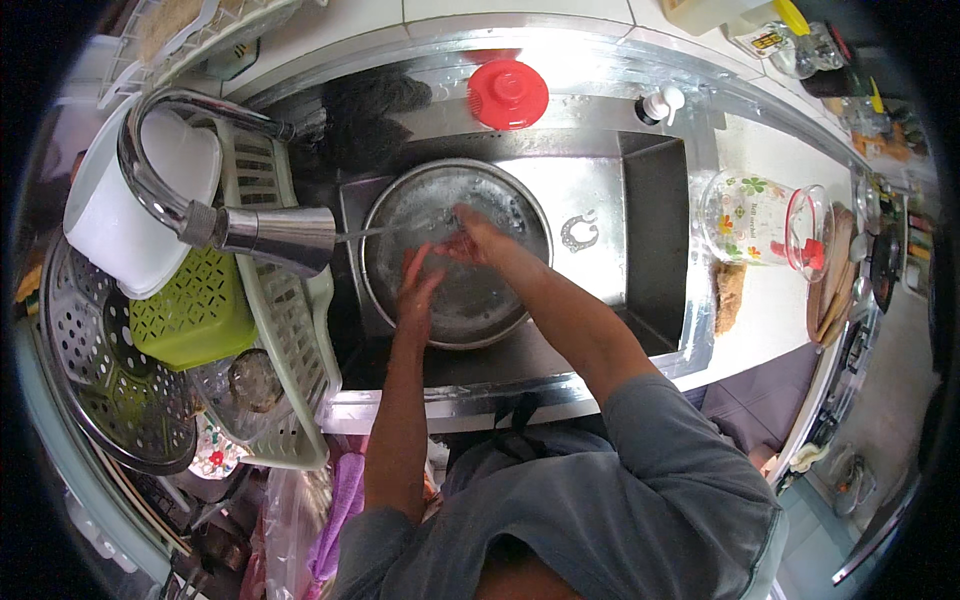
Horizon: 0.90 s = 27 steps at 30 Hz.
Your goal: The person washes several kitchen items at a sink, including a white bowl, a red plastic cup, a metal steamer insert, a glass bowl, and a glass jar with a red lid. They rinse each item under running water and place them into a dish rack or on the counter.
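A round metal basin sits in the stainless steel sink, with water in it. Over its middle is my right hand, thumb and fingers spread and holding nothing that I can see. My left hand is just beside it, fingers apart, its fingertips close to those of the right; whether they touch is unclear. A thin stream of water runs from the chrome faucet at the left towards the hands.
Left of the sink, a dish rack holds a white container, a green basket and a perforated steamer tray. A red lid and a pump dispenser line the back. Rightward lie a clear patterned jar and a brown sponge-like piece.
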Motion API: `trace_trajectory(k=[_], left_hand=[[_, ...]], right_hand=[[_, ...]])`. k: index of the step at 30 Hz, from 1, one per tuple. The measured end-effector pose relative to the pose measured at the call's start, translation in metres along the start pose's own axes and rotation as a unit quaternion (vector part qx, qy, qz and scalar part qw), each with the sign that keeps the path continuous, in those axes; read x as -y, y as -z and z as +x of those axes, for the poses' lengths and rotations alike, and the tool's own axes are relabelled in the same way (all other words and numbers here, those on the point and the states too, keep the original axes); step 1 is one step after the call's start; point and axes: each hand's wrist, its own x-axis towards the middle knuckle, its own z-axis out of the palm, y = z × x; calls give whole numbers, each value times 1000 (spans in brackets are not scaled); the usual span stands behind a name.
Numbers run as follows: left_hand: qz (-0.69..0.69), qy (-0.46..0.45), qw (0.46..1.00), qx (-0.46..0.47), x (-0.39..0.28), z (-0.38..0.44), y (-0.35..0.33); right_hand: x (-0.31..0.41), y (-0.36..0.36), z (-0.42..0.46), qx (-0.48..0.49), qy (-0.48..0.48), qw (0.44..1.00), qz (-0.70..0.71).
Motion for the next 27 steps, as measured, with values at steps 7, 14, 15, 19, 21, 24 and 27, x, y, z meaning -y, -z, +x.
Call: trace_trajectory(k=[7,14,15,19,21,24,27], left_hand=[[107,140,983,44,-1,84,-2],[585,-130,789,132,51,128,-13],[599,-193,770,104,21,101,-28],[439,-347,828,-28,-6,35,-36],[548,-431,710,-100,-23,10,-41],[252,-184,949,-40,25,53,-4],[173,116,977,-40,53,106,45]], right_hand=[[-11,-7,-59,153,120,975,-110],[-17,-14,-92,-46,182,906,-378],[-9,-15,-89,-81,188,889,-410],[-5,-3,-50,-116,244,872,-409],[-13,0,-31,-81,282,895,-335],[-1,-36,-64,-22,239,906,-349],[-19,-44,-88,113,272,889,-350]])
